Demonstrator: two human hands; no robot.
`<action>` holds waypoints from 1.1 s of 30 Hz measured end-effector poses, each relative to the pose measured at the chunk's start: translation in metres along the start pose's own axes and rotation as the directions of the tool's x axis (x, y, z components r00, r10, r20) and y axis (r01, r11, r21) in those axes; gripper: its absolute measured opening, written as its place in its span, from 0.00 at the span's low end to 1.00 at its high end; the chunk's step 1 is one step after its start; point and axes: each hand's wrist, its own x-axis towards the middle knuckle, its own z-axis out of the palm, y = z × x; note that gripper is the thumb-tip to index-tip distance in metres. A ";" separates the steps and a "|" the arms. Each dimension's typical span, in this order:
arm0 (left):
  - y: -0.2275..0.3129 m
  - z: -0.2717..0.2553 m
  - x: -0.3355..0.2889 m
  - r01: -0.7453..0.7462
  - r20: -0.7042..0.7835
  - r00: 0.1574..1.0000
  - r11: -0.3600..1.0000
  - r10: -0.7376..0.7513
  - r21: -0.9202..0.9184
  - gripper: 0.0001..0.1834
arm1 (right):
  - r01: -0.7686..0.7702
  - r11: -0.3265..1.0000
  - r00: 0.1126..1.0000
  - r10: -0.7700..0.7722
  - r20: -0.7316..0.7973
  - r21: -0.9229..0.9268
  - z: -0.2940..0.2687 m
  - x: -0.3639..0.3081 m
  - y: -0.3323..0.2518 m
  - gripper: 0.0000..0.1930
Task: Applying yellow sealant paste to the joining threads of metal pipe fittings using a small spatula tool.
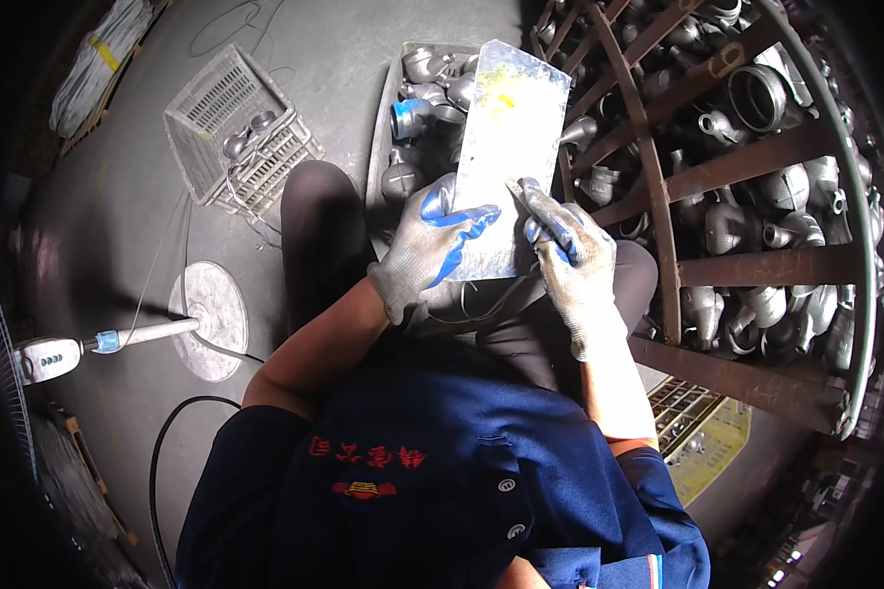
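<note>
A flat, pale metal plate (513, 128) with yellow smears near its far end lies over my lap, tilted across the front of a bin. My left hand (427, 245), in a grey knit glove with blue coating, grips the plate's left edge, thumb on top. Some of its fingers are hidden. Above the plate's right side, my right hand (572, 250), gloved alike, is closed in a pinch. A short, slim stick (515, 189) pokes out from its fingertips toward the plate; its exact kind is too small to make out.
Grey metal castings (427, 67) fill the bin (378, 147) behind the plate. At right, a rusty-framed cage (658, 196) holds many more castings. A plastic crate (221, 118) stands front left. A round-based stand (228, 319) and black cable (154, 491) lie left.
</note>
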 end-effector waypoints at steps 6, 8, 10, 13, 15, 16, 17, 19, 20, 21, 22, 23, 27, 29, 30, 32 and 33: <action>-0.001 0.005 0.001 0.057 -0.093 0.994 0.998 -0.058 -0.013 0.54 | -0.021 0.988 1.000 0.022 -0.005 0.155 0.003 -0.002 0.007 0.15; 0.003 0.010 0.001 0.042 -0.102 0.993 0.981 -0.062 -0.188 0.32 | -0.022 0.985 1.000 0.018 0.024 0.170 0.001 -0.002 0.006 0.15; 0.003 0.013 0.002 0.023 -0.111 0.992 0.934 -0.067 -0.356 0.17 | 0.002 0.974 0.998 -0.018 0.067 0.226 -0.002 -0.001 0.010 0.16; 0.002 0.014 0.001 0.074 -0.213 0.965 0.935 -0.155 -0.347 0.17 | 0.022 0.947 0.985 -0.075 0.154 0.321 -0.009 -0.002 0.010 0.16; 0.005 0.008 -0.004 0.145 -0.219 0.949 0.930 -0.227 -0.339 0.18 | -0.319 0.627 0.948 0.222 0.229 0.711 -0.019 -0.002 0.006 0.16; 0.008 0.009 -0.006 0.154 -0.220 0.937 0.888 -0.270 -0.433 0.19 | -0.311 0.655 0.948 0.261 0.180 0.688 -0.027 0.003 -0.007 0.16; 0.010 0.010 -0.008 0.156 -0.211 0.940 0.888 -0.268 -0.432 0.19 | -0.274 0.682 0.957 0.260 0.125 0.678 -0.029 0.007 -0.007 0.15; 0.012 0.013 -0.012 0.182 -0.250 0.927 0.918 -0.279 -0.352 0.19 | -0.361 0.740 0.923 0.370 0.104 0.568 -0.040 0.015 -0.007 0.15; 0.009 0.010 -0.014 0.174 -0.254 0.932 0.934 -0.259 -0.313 0.19 | -0.287 0.842 0.954 0.296 0.053 0.456 -0.040 0.016 0.006 0.16; 0.010 0.011 -0.015 0.175 -0.249 0.933 0.934 -0.258 -0.311 0.19 | -0.284 0.844 0.954 0.295 0.048 0.455 -0.039 0.016 0.010 0.16; 0.015 0.019 -0.016 0.170 -0.260 0.938 0.958 -0.229 -0.233 0.19 | -0.238 0.890 0.970 0.239 0.045 0.389 -0.039 0.017 0.014 0.15; 0.018 0.023 -0.017 0.163 -0.269 0.942 0.975 -0.200 -0.153 0.19 | -0.189 0.928 0.982 0.183 0.047 0.320 -0.039 0.017 0.014 0.14; 0.021 0.023 -0.019 0.111 -0.249 0.959 0.988 -0.136 -0.111 0.18 | 0.079 0.996 0.996 -0.077 -0.046 0.046 -0.039 0.023 0.010 0.14; 0.022 0.021 -0.017 0.155 -0.250 0.945 0.963 -0.209 -0.219 0.17 | 0.065 0.997 0.997 -0.067 -0.048 -0.030 -0.039 0.023 0.004 0.17; 0.024 0.022 -0.017 0.154 -0.251 0.945 0.964 -0.208 -0.218 0.17 | 0.050 0.993 0.997 -0.056 -0.052 -0.107 -0.039 0.023 -0.001 0.21; 0.028 0.025 -0.018 0.172 -0.238 0.949 0.973 -0.205 -0.152 0.18 | 0.042 0.984 0.997 -0.051 -0.052 -0.172 -0.039 0.021 -0.007 0.21; 0.028 0.025 -0.018 0.172 -0.239 0.949 0.973 -0.205 -0.152 0.18 | 0.034 0.971 0.998 -0.047 -0.052 -0.236 -0.039 0.021 -0.009 0.22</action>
